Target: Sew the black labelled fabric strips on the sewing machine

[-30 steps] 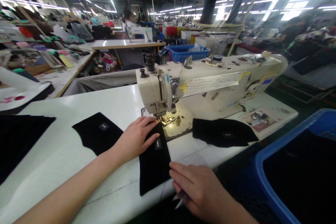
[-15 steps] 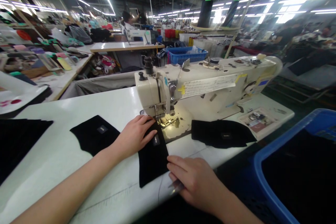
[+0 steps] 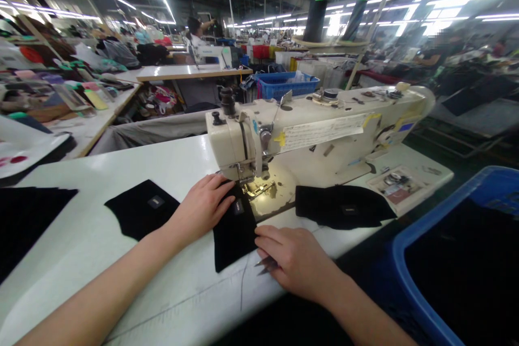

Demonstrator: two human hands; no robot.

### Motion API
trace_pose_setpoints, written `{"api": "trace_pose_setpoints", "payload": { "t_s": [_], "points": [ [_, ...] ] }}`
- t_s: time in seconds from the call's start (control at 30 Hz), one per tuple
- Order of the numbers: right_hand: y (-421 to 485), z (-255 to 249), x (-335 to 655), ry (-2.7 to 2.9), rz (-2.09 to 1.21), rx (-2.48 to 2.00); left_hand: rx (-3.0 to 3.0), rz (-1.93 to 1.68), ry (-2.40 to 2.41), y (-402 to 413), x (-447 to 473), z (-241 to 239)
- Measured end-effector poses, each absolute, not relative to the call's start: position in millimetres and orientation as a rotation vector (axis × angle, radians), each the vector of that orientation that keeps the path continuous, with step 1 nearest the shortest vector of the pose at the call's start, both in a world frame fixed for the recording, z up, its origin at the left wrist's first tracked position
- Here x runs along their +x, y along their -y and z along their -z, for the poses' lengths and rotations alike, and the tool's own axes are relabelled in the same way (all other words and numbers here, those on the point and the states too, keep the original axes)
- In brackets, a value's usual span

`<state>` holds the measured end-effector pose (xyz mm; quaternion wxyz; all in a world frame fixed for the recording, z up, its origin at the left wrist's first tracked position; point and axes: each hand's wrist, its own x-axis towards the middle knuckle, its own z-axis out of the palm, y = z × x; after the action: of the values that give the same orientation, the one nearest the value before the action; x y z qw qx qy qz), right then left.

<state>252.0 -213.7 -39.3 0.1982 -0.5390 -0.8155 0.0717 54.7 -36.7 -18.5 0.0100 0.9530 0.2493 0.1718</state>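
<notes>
A black fabric piece with a small label lies on the table, its far end at the presser foot of the sewing machine. My left hand rests on its left side near the needle, fingers stretched out over the cloth. At the right edge of the piece, my right hand pinches the cloth between thumb and fingers. Tucked in that same hand are metal thread snips, with two pointed blades sticking out. Part of the cloth's left edge is hidden under my left hand.
Another labelled black piece lies to the left, one more to the right. Dark fabric lies at the far left. A blue basket holding dark material stands at the right, beside the white table.
The black fabric piece has moved forward, further under the machine. My right hand has gone forward with it, and my left hand has shifted slightly forward and left.
</notes>
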Motion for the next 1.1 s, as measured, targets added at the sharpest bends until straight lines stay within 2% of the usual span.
{"api": "trace_pose_setpoints", "payload": {
  "t_s": [0.33,0.5,1.1],
  "points": [
    [198.3,40.3,253.7,2.263,-0.214,-1.492,2.966,-0.666,-0.463,123.8,35.4,31.0],
    [193.4,36.3,253.3,2.246,-0.239,-1.542,3.084,-0.624,-0.428,116.5,33.9,43.2],
    [184.3,31.6,248.3,2.251,-0.146,-1.714,3.107,-0.537,-0.426,85.8,41.1,29.1]
  ]
}}
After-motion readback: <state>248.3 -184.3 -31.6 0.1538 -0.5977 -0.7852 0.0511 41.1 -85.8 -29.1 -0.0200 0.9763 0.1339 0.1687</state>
